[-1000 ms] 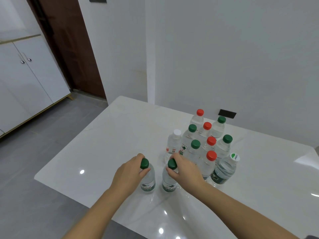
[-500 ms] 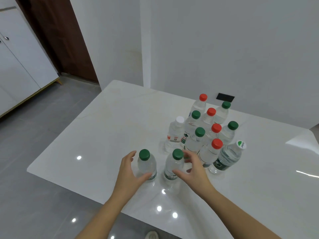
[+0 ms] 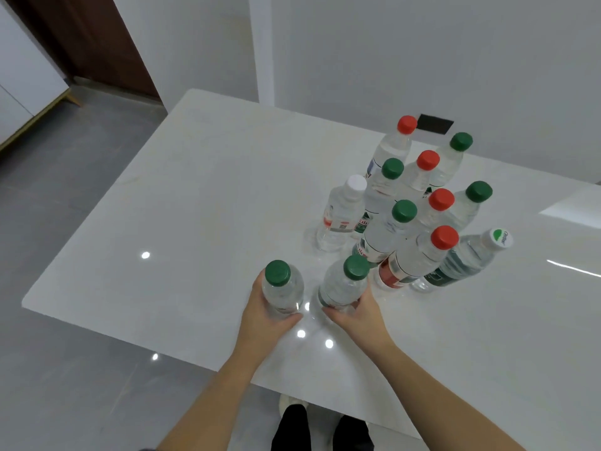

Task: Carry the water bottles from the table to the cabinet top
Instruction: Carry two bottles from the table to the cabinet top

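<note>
Green-capped, the two bottles nearest the surface's front edge were each wrapped low on the body: left hand [image 3: 265, 315] round the left bottle [image 3: 282, 292], right hand [image 3: 359, 315] round the right bottle [image 3: 343, 283], probably for a firm lift. Both stood on the glossy white surface [image 3: 182, 222]; the cluster [image 3: 413, 216] waited behind. Grey floor [image 3: 48, 196], white walls.
</note>
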`<action>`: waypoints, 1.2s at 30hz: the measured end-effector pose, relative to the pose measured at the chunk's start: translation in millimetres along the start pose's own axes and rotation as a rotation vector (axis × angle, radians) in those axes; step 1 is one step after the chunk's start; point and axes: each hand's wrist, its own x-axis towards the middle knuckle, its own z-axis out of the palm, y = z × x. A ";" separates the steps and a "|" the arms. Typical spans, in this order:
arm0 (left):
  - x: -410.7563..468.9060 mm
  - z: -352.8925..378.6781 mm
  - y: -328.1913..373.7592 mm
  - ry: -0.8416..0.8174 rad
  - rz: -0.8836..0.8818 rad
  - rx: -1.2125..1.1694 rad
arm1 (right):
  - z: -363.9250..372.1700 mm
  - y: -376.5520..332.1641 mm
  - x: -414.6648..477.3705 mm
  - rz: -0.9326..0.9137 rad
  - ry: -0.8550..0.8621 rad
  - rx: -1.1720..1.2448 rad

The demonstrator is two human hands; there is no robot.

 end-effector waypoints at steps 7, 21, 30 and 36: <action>6.9 17.9 -10.5 0.073 -0.134 -0.041 | 14.4 11.9 7.0 0.034 0.071 -0.088; -24.1 -13.5 75.4 0.227 0.034 -0.254 | -19.1 -93.6 1.9 -0.232 -0.062 -0.021; -94.6 -84.1 215.5 0.521 0.351 -0.307 | -53.4 -257.5 -55.0 -0.583 -0.184 0.166; -158.7 -119.3 250.5 0.707 0.432 -0.348 | -48.4 -308.3 -96.9 -0.682 -0.343 0.281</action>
